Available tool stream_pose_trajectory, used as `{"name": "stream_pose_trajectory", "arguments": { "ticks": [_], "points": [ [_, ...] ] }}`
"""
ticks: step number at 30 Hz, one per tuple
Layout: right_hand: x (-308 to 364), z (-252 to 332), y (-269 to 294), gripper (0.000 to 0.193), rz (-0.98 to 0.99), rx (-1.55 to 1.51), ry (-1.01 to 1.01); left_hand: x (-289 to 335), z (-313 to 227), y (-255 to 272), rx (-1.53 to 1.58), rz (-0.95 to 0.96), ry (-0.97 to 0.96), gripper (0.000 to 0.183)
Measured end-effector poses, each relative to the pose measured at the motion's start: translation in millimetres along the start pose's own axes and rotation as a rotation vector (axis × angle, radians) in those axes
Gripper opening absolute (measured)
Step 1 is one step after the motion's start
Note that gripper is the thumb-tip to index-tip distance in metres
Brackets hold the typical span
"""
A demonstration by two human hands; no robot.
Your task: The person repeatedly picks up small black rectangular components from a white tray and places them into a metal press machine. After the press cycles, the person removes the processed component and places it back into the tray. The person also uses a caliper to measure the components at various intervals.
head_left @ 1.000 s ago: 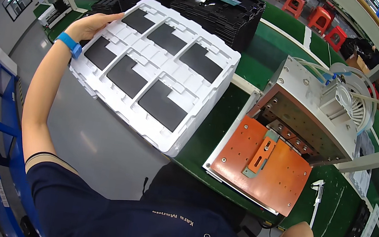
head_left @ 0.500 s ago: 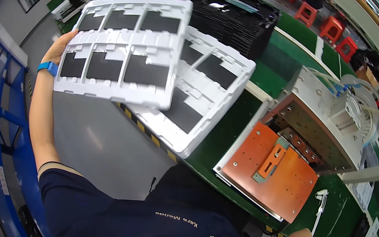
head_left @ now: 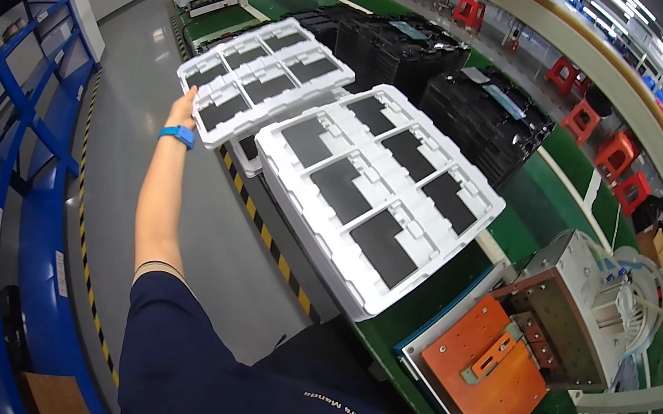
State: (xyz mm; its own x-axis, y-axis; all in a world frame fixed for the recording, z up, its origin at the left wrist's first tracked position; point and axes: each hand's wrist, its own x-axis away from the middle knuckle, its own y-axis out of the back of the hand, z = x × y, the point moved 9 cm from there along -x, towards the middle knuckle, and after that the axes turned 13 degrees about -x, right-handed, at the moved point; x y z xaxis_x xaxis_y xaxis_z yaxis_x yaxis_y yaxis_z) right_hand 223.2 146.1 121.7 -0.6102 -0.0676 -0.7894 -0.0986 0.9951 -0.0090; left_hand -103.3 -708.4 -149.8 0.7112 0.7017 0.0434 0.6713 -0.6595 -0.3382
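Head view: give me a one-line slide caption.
Left hand holding a white tray of dark pieces, beside a second tray.

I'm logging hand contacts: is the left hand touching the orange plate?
No, the left hand holds the edge of a white tray, while the orange plate sits well off to the right.

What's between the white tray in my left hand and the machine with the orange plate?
In the head view, another white tray, with six dark pieces, lies between the held tray and the machine, followed by a strip of green bench.
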Motion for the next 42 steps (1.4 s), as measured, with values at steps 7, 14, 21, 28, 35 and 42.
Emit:
{"name": "stream_pose_trajectory", "arguments": {
  "ticks": [7, 14, 21, 28, 35, 42],
  "points": [
    [12, -62, -33, 0.029, 0.208, -0.112, -0.644, 23, 103, -41, -0.006, -0.183, 0.056, 0.039],
    [59, -74, -49, 0.020, 0.332, 0.321, -0.451, 82, 15, -84, -1.499, -0.497, -0.103, 0.070],
    [186, -166, -71, 0.023, 0.940, 0.119, -1.295, 87, 84, -71, -1.064, -0.294, -0.255, 0.078],
    [289, -234, -118, 0.030, 1.069, 0.241, -1.326, 61, 62, -33, -1.100, -0.441, -0.202, 0.067],
    [360, -272, -120, 0.065, 1.446, 0.397, -1.783, 265, -103, -372, -1.083, 0.494, -1.265, 0.014],
    [371, -279, -120, 0.057, 1.284, 0.339, -1.965, 250, -18, -466, -1.357, 0.872, -1.469, 0.011]
  ]
}}
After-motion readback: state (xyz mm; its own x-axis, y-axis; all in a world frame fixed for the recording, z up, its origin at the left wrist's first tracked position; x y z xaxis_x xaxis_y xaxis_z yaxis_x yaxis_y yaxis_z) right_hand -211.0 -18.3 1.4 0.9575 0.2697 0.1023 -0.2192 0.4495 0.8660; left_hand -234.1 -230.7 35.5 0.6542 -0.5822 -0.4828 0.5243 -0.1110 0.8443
